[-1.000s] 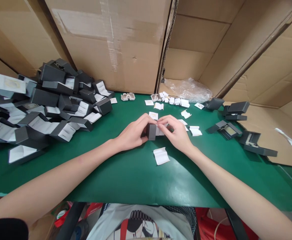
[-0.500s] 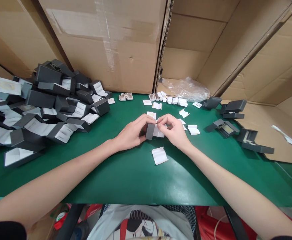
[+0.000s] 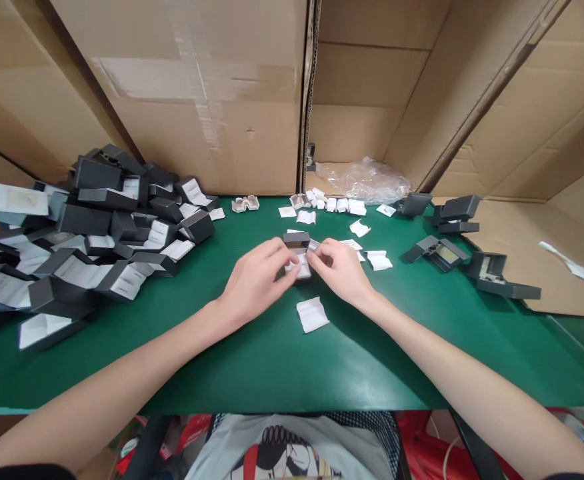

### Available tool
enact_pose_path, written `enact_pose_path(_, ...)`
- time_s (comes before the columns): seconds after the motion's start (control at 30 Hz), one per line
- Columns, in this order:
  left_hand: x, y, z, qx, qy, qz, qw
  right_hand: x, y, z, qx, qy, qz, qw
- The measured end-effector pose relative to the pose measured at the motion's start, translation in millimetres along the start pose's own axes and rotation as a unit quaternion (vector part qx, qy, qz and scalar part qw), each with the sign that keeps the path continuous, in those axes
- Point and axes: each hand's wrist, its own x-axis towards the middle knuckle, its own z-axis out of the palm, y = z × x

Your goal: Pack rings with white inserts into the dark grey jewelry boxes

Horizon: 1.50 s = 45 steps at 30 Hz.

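A small dark grey hinged box (image 3: pixel 297 252) with a white lining lies open on the green table mat (image 3: pixel 272 360), its lid standing up at the back. My left hand (image 3: pixel 255 283) grips the box from the left, fingers curled on its side. From the right, my right hand (image 3: pixel 339 270) pinches the box's edge and white lining. A loose white insert card (image 3: pixel 312 315) lies just in front of both hands.
A heap of dark grey boxes (image 3: pixel 87 233) fills the table's left side. Several white inserts (image 3: pixel 332 203) and a clear plastic bag (image 3: pixel 365 180) lie at the back. Open grey boxes (image 3: pixel 472 260) sit at right. Cardboard cartons (image 3: pixel 197 100) wall the back.
The box stood on end between my hands before; now it lies flat and open with its lid up. Both hands stay on it. The camera view has shifted slightly.
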Motion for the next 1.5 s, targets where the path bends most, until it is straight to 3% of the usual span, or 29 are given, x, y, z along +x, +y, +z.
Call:
enact_pose_path(0.07,-2.2,3.6,2.9,0.039,-0.031,0.042,0.998,-0.6,0.9,-4.5,-0.005,-0.011,-0.011,1.0)
enact_pose_path(0.17,-3.3,-2.5,8.4,0.052,-0.038,0.054,0.996,-0.2,4.9,-11.5,0.013,-0.016,-0.036,0.999)
enact_pose_path(0.4,-2.8,-27.4,13.1,-0.016,-0.011,0.057,0.998,-0.3,16.2,-10.9,-0.005,-0.047,-0.221,0.974)
enact_pose_path(0.53,-3.8,-33.2,16.7,-0.022,0.009,0.059,0.998,-0.4,16.5,-6.4,-0.021,-0.036,-0.272,0.961)
enact_pose_path(0.77,-6.5,-35.2,23.0,-0.02,0.037,0.066,0.997,-2.1,16.3,-4.8,-0.075,-0.037,-0.304,0.949)
enact_pose_path(0.97,-5.4,-26.0,22.8,-0.017,0.041,0.022,0.999,-2.3,19.1,-3.7,-0.078,-0.05,-0.305,0.948)
enact_pose_path(1.1,-3.9,-19.2,22.7,-0.03,0.045,0.001,0.999,2.4,19.2,-7.5,-0.1,0.007,-0.264,0.959)
enact_pose_path(1.2,-1.6,-16.7,22.6,-0.048,0.038,-0.024,0.998,8.0,13.3,-9.6,-0.19,0.036,-0.26,0.946)
enact_pose_path(1.3,0.9,-16.3,21.6,-0.07,0.026,-0.05,0.996,13.2,6.3,-9.8,-0.206,0.05,-0.257,0.943)
enact_pose_path(1.5,3.0,-17.1,18.1,-0.1,0.012,-0.058,0.993,16.6,10.7,-4.8,-0.149,0.001,-0.295,0.944)
